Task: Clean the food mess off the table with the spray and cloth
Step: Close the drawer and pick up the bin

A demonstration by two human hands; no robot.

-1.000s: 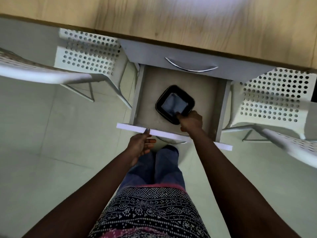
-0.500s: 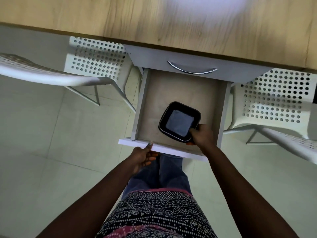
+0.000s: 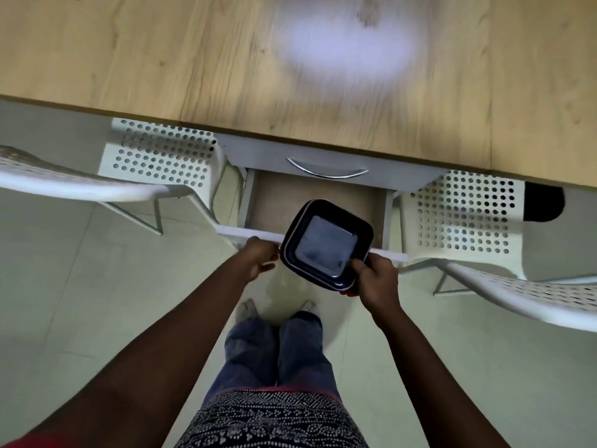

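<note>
Nearest the camera is a patterned top, and below it blue trousers (image 3: 274,357) and two feet on the pale tiled floor (image 3: 64,302). Both bare arms reach forward.

The right hand (image 3: 376,279) grips a black square dish (image 3: 326,244) by its near right corner, thumb on the rim, fingers under it. The dish has a pale edge line and a shiny flat bottom. It is held tilted, above the front edge of the drawer (image 3: 323,192), partly over the floor and partly over the drawer.

The left hand (image 3: 260,258) is curled over the white front panel of the drawer, just left of the dish, fingers closed on the panel's edge. The drawer is partly open and its brown bottom shows behind the dish.

Above it is a grey drawer front with a curved metal handle (image 3: 326,169). A white perforated chair (image 3: 155,160) stands on each side of the drawers, close to them.

Farthest is the wooden bench (image 3: 161,59), with a blurred pale sheen and a faint dark smudge (image 3: 366,14) near its top edge. Spray and cloth are out of view.
</note>
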